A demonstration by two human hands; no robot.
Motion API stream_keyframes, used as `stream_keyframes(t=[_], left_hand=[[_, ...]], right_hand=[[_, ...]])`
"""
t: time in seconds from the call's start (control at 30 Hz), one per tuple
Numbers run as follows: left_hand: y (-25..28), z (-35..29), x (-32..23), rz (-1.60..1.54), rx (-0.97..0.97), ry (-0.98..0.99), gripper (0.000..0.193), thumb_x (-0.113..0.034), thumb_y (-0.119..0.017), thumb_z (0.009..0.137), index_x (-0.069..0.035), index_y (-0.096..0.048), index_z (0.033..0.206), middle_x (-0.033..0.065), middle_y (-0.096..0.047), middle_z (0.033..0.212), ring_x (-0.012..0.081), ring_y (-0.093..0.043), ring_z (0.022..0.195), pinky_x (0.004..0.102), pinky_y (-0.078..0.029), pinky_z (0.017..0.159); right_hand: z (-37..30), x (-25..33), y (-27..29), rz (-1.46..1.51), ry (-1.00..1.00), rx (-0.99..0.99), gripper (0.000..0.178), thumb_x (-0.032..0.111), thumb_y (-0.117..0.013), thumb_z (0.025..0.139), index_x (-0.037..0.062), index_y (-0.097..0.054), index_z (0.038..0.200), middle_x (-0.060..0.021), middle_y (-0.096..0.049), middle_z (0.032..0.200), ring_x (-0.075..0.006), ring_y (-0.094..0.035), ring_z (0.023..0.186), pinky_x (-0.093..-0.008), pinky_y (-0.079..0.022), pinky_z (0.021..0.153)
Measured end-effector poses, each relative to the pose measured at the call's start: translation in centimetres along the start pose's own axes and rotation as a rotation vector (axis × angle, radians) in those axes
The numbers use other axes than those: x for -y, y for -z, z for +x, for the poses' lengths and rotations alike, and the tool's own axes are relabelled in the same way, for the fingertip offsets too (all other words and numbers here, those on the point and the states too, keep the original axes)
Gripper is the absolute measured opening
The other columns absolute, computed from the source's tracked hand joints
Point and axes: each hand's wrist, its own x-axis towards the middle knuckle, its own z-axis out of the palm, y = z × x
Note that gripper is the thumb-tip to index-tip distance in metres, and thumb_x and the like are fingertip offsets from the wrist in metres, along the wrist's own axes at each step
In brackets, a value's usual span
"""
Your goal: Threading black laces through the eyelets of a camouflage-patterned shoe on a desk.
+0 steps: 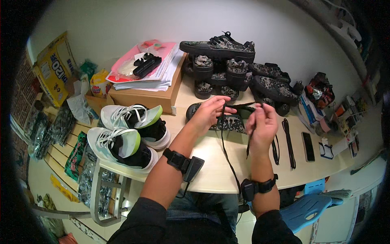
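My left hand (212, 112) is above the middle of the table, its fingers holding a black shoelace (226, 151). One end of the lace hangs from that hand down past the table's front edge. To its right, my right hand (262, 125) has its fingertips closed on the same lace, part of which stretches between the two hands. Behind and below them lies a camouflage shoe (228, 123) with a dark sole, partly covered by my hands. More black laces (288, 144) lie bundled on the table to the right of my right hand.
Camouflage shoes (219, 48) are stacked at the back. White sneakers (115, 147) stand at the left table edge, in front of a cardboard box (140, 99) topped with papers. A phone (308, 147) lies at the right. A blue plastic chair (302, 209) is below the table.
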Motion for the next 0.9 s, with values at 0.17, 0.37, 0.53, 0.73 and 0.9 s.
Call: stream_keyframes(t=[0.17, 0.37, 0.53, 0.73, 0.9], left_hand=[[0.4, 0.2, 0.3, 0.018, -0.042, -0.050, 0.039, -0.034, -0.044, 0.093, -0.008, -0.046, 0.122, 0.0182, -0.059, 0.112, 0.0240, -0.058, 0.102, 0.0377, -0.048, 0.083], [0.1, 0.0, 0.0, 0.002, -0.072, -0.031, 0.040, -0.035, -0.044, 0.093, -0.007, -0.045, 0.122, 0.0182, -0.058, 0.113, 0.0248, -0.059, 0.099, 0.0377, -0.049, 0.084], [0.4, 0.3, 0.5, -0.035, -0.049, -0.049, 0.039, -0.033, -0.044, 0.094, -0.007, -0.045, 0.122, 0.0181, -0.058, 0.112, 0.0244, -0.057, 0.102, 0.0373, -0.048, 0.088], [0.8, 0.5, 0.5, -0.017, -0.042, -0.069, 0.039, -0.033, -0.045, 0.094, -0.006, -0.046, 0.122, 0.0179, -0.058, 0.112, 0.0239, -0.057, 0.103, 0.0369, -0.048, 0.088], [0.8, 0.4, 0.6, 0.005, -0.061, -0.057, 0.040, -0.034, -0.044, 0.094, -0.006, -0.046, 0.122, 0.0195, -0.058, 0.112, 0.0246, -0.058, 0.102, 0.0370, -0.048, 0.087]], right_hand=[[0.0, -1.9, 0.4, -0.952, -0.234, 0.351, 0.026, 0.026, -0.068, 0.081, 0.0018, -0.060, 0.089, -0.0086, -0.062, 0.066, -0.0203, -0.060, 0.059, -0.0333, -0.045, 0.053], [-1.0, -2.7, -0.3, -1.393, -0.100, 0.391, 0.024, 0.023, -0.069, 0.078, 0.0022, -0.058, 0.080, -0.0128, -0.062, 0.064, -0.0312, -0.060, 0.058, -0.0402, -0.045, 0.054], [-1.1, -3.1, 0.0, -1.357, 0.034, 0.383, 0.020, 0.020, -0.065, 0.079, 0.0022, -0.057, 0.080, -0.0132, -0.061, 0.063, -0.0324, -0.060, 0.059, -0.0423, -0.046, 0.056], [-1.5, -3.1, -0.7, -1.381, 0.094, 0.390, 0.017, 0.017, -0.062, 0.079, 0.0012, -0.055, 0.081, -0.0164, -0.062, 0.068, -0.0353, -0.061, 0.066, -0.0445, -0.047, 0.059], [-0.7, -2.3, -0.3, -1.122, -0.158, 0.306, 0.020, 0.018, -0.057, 0.079, -0.0023, -0.053, 0.079, -0.0222, -0.059, 0.073, -0.0391, -0.058, 0.066, -0.0441, -0.045, 0.060]])
